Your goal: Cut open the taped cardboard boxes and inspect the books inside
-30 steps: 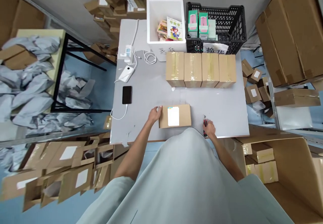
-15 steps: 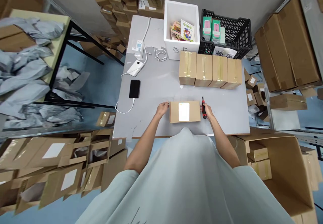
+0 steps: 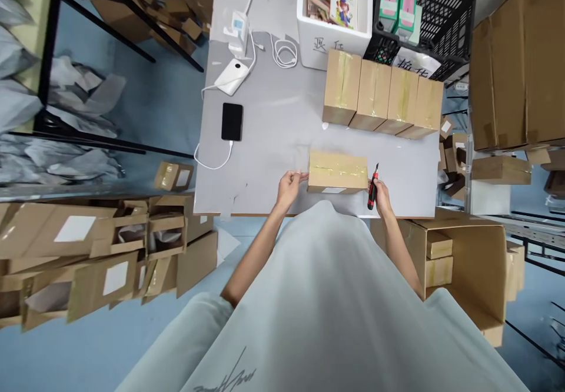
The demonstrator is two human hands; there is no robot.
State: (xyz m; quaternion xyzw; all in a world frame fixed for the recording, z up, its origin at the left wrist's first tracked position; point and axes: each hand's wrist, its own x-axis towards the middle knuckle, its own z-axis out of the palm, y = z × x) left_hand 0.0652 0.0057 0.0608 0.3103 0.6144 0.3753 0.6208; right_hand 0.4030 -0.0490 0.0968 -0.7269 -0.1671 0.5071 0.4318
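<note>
A cardboard box (image 3: 338, 171) is at the front of the grey table, between my two hands. Its taped side faces up, and a white label (image 3: 334, 190) shows partly on the side toward me. At the box's left end, my left hand (image 3: 289, 188) grips the edge with its fingers. My right hand (image 3: 380, 195) is closed around a black-and-red utility knife (image 3: 373, 189), its blade pointing away from me. The fingers of that hand also reach the box's right end, where the contact is partly hidden.
Several taped boxes (image 3: 371, 92) stand in a row behind. Further back are a white bin (image 3: 333, 42) with booklets and a black crate (image 3: 445, 27). A phone (image 3: 232, 122), cables and a power bank (image 3: 232, 76) lie left. A large open carton (image 3: 477, 262) stands right.
The box has been turned over: its labelled face was up, and now a taped face is up with the label toward me. The camera view has shifted. The knife stays in my right hand.
</note>
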